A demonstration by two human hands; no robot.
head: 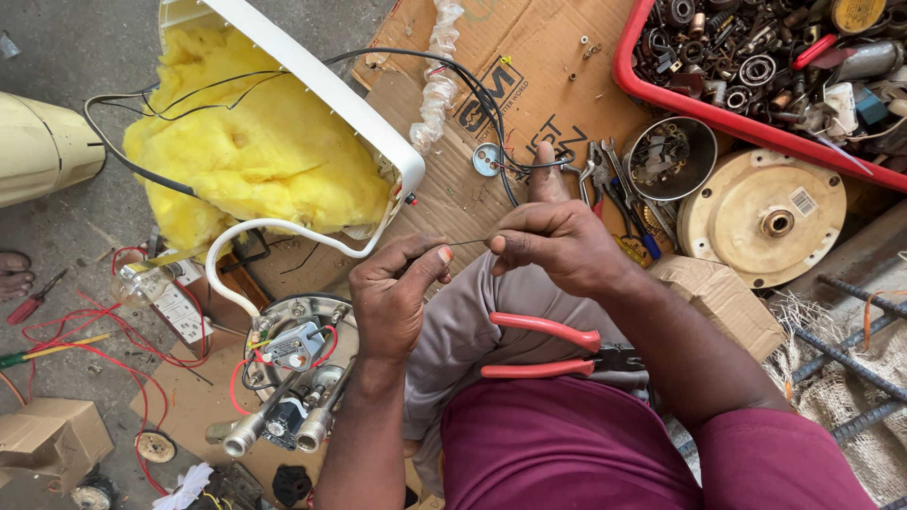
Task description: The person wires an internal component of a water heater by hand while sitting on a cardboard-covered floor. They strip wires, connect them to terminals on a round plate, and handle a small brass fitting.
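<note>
while both hands work above the lap, the surroundings are crowded: a red plastic tray of mixed metal scrap parts [756, 66] sits at the upper right, with a round cream metal flange disc [763, 219] and a small steel bowl of bits [671, 157] just below it. flattened brown cardboard sheets [529, 66] cover the ground ahead, carrying a few spanners and hand tools [614, 184]. to the upper left lies an opened white heater casing [321, 85] packed with yellow fibre insulation [246, 142], black cables trailing from it. a round grey metal heater plate with thermostat and red wiring [298, 364] lies at the lower left, just beside the left forearm. red-handled pliers [543, 348] rest across the person's thigh, untouched, directly below the hands.

a thin dark wire [466, 243] is stretched between the two hands. the left hand [397, 297] pinches its left end between thumb and forefinger, remaining fingers curled in. the right hand [557, 241] pinches the right end with thumb and forefinger pressed together, one finger extended forward toward the cardboard. only a short span of wire shows in the gap between the fingertips.

long axis runs roughly left to right, nearly level, tilted slightly upward toward the right hand. nothing obstructs the exposed span.
</note>
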